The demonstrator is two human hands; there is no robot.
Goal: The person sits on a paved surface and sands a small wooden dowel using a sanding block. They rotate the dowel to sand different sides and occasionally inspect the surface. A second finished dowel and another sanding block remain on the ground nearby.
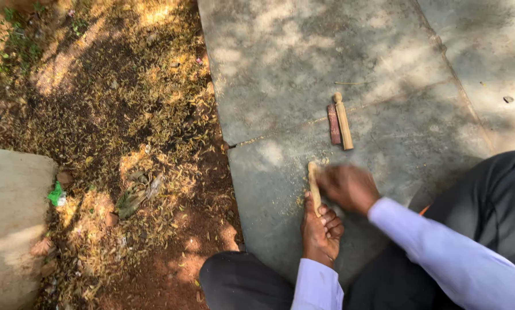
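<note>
My left hand presses a pale wooden stick against the stone slab, gripping its near end. My right hand is blurred with motion right beside the stick's upper part, fingers curled; whatever it holds is hidden. Fine wood dust lies on the slab around the stick. Both arms wear light long sleeves.
A second turned wooden piece and a reddish flat block lie side by side farther up the grey stone slab. Bare earth with dry leaves spreads to the left. A pale rock sits at the left edge. My dark-trousered knee is at right.
</note>
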